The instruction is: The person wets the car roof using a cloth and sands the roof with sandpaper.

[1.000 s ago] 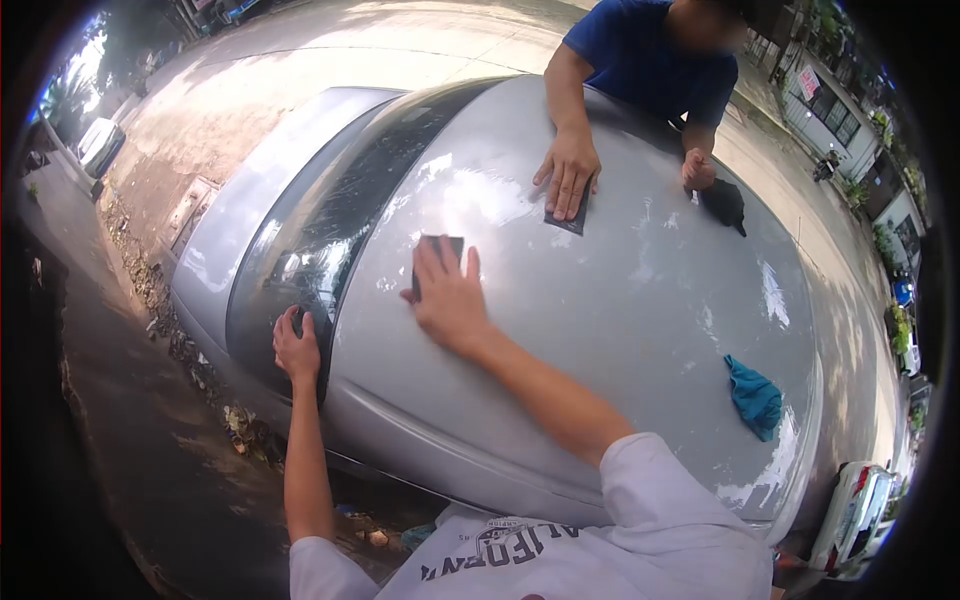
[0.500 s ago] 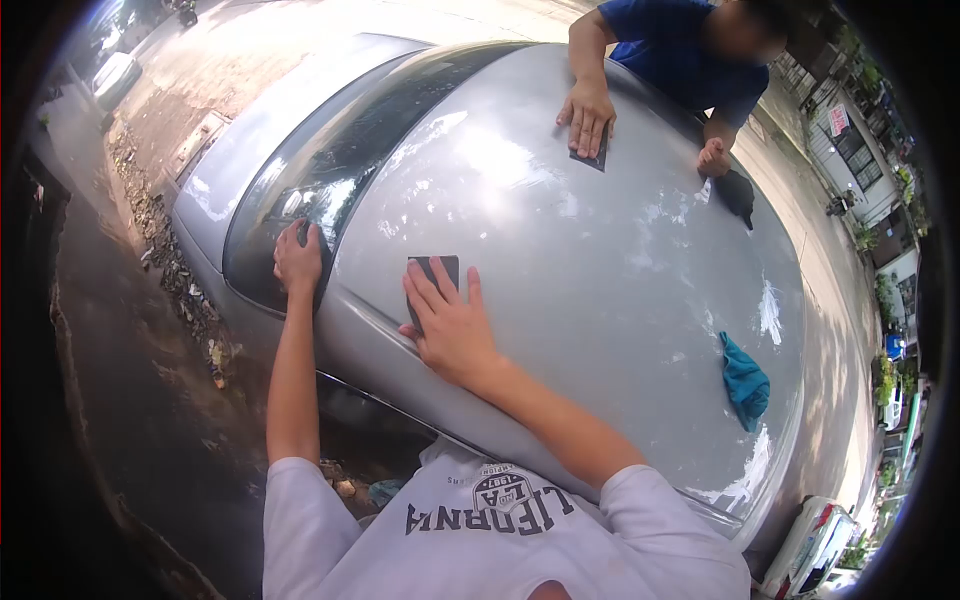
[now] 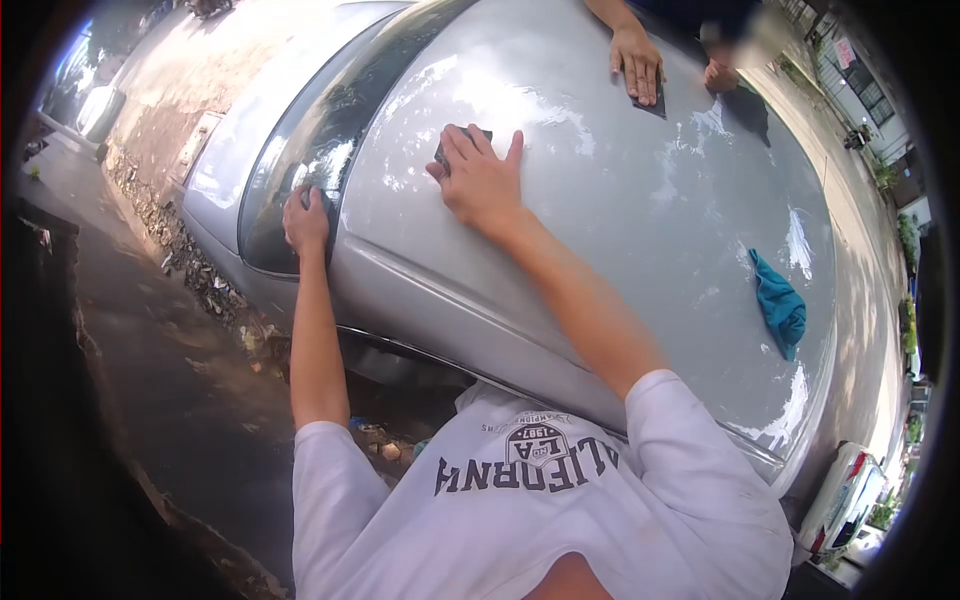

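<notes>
Under my right hand lies a dark sheet of sandpaper, pressed flat on the wet silver car roof. The fingers of that hand are extended over the sheet, and part of it is hidden beneath them. My left hand rests at the edge of the dark window glass, fingers curled round a small dark object that I cannot make out. Far to the right on the roof sits a crumpled teal cloth.
Across the roof, a co-worker's hand presses another dark sheet. By that person's other hand is a dark cloth-like thing. Rubble lines the ground at left. A white car is parked at lower right.
My right hand has slid the sandpaper across the roof, away from me. My left hand stays by the glass. The co-worker's hand and sheet have shifted slightly; the whole view has tilted.
</notes>
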A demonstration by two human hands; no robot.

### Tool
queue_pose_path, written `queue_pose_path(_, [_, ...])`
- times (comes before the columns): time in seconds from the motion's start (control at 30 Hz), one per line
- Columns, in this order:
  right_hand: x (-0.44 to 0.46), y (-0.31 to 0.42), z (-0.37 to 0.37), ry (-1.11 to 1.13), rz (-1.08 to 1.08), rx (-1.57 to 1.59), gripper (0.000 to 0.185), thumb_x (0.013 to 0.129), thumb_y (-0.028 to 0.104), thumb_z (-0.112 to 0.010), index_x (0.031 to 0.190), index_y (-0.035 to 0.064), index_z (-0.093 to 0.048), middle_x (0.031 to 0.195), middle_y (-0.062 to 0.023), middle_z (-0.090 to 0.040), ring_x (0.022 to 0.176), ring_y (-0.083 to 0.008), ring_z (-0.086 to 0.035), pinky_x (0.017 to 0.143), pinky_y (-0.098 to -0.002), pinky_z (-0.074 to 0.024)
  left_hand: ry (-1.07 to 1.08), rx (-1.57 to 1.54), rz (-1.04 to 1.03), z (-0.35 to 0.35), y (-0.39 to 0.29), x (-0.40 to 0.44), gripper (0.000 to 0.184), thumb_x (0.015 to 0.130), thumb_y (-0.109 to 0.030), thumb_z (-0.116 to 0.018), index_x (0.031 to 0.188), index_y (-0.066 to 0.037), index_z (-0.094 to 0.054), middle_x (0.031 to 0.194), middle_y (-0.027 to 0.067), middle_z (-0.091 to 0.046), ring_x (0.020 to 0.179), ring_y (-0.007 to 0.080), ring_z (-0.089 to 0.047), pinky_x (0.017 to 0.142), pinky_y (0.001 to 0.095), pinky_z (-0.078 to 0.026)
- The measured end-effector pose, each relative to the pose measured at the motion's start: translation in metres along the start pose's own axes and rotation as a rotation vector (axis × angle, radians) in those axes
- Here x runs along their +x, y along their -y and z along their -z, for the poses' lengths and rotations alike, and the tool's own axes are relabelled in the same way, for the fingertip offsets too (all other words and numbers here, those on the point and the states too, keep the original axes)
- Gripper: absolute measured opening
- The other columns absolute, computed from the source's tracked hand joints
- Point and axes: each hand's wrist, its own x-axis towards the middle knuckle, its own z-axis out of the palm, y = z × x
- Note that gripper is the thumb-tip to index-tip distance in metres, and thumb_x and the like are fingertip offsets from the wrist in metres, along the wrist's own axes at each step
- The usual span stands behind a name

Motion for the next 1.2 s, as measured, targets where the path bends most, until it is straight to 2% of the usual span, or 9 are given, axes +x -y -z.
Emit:
queue_pose_path(0.1, [0.014,-0.01,0.006,0.047,-0.108,-0.072,0.058,0.101,0.043,-0.044,0.145,0.0062,-0.042,0.154,-0.0028,-0.038,0.144,-0.0264,-0.031,0.11,-0.0708,-0.0181,0.0,-0.016,0.013,0.003,-0.007,-0.002,0.047,0.092,-0.051,-0.055,0.13,-0.025,-0.06,0.141,0.0076,-0.053,0.133,0.0307,-0.045,0.108,0.0516,-0.034])
queue_pose_path(0.23, [-0.071,0.012,0.042,0.205,-0.002,0.028,0.086,0.092,0.066,-0.045,0.15,0.0024,-0.033,0.161,-0.009,-0.024,0.15,-0.028,-0.018,0.115,-0.0672,-0.0099,0.012,0.037,0.102,0.008,-0.02,-0.001,0.044,0.091,-0.05,-0.056,0.128,-0.027,-0.06,0.143,0.007,-0.05,0.134,0.0309,-0.044,0.109,0.0546,-0.032])
queue_pose_path(0.43, [-0.113,-0.037,0.101,0.476,-0.013,0.143,0.084,0.09,0.066,-0.05,0.147,0.0054,-0.041,0.157,-0.0087,-0.033,0.148,-0.0281,-0.023,0.116,-0.0634,-0.014,0.003,0.02,0.093,0.005,-0.015,0.002,0.041,0.092,-0.051,-0.056,0.127,-0.03,-0.061,0.142,0.005,-0.05,0.135,0.03,-0.043,0.109,0.0569,-0.03])
queue_pose_path(0.5, [-0.118,-0.042,0.086,0.166,-0.097,0.051,0.076,0.089,0.053,-0.06,0.147,0.0089,-0.04,0.151,-0.0085,-0.04,0.145,-0.0297,-0.03,0.115,-0.0598,-0.0197,0.017,0.048,0.136,0.01,-0.019,0.0,0.041,0.092,-0.051,-0.056,0.126,-0.03,-0.062,0.142,0.0042,-0.051,0.134,0.0292,-0.044,0.108,0.0559,-0.031])
queue_pose_path(0.6, [-0.126,-0.031,0.077,0.099,0.022,0.102,0.067,0.085,0.035,-0.071,0.142,0.0099,-0.046,0.137,-0.008,-0.048,0.134,-0.026,-0.041,0.112,-0.0544,-0.0283,-0.014,0.05,0.119,0.002,-0.008,0.005,0.04,0.092,-0.051,-0.056,0.124,-0.029,-0.063,0.139,0.0051,-0.053,0.131,0.0287,-0.047,0.106,0.0558,-0.033])
queue_pose_path(0.9, [-0.171,-0.084,0.145,0.208,-0.397,0.249,0.058,0.07,0.019,-0.084,0.122,0.0121,-0.06,0.128,-0.0072,-0.048,0.114,-0.0243,-0.05,0.09,-0.0415,-0.0386,0.152,0.033,-0.087,0.011,-0.001,0.006,0.046,0.1,-0.036,-0.047,0.131,-0.004,-0.058,0.134,0.0196,-0.057,0.124,0.035,-0.053,0.105,0.0409,-0.039])
queue_pose_path(1.03, [-0.2,-0.14,0.165,0.117,-0.426,0.331,0.042,0.069,0.009,-0.083,0.105,0.0095,-0.061,0.122,-0.0105,-0.052,0.107,-0.025,-0.053,0.088,-0.0383,-0.0416,0.153,0.044,-0.262,0.009,-0.083,-0.058,0.053,0.102,-0.04,-0.044,0.144,-0.007,-0.046,0.144,0.0223,-0.047,0.136,0.0381,-0.04,0.112,0.0431,-0.031])
queue_pose_path(1.13, [-0.215,-0.182,0.163,0.204,-0.541,0.785,0.03,0.073,-0.001,-0.078,0.093,0.0071,-0.057,0.113,-0.0119,-0.058,0.097,-0.0202,-0.058,0.083,-0.0317,-0.045,0.18,0.282,-0.362,-0.002,-0.167,-0.12,0.057,0.102,-0.045,-0.043,0.151,-0.018,-0.038,0.157,0.0223,-0.029,0.145,0.0422,-0.023,0.117,0.0524,-0.019])
queue_pose_path(1.2, [-0.231,-0.196,0.156,-0.146,-0.581,1.144,0.024,0.08,-0.007,-0.07,0.098,0.0047,-0.059,0.107,-0.0094,-0.061,0.09,-0.0142,-0.058,0.078,-0.0248,-0.0458,0.196,0.27,-0.487,-0.014,-0.211,-0.166,0.053,0.101,-0.042,-0.045,0.15,-0.022,-0.04,0.158,0.0217,-0.024,0.146,0.0425,-0.021,0.116,0.0581,-0.015])
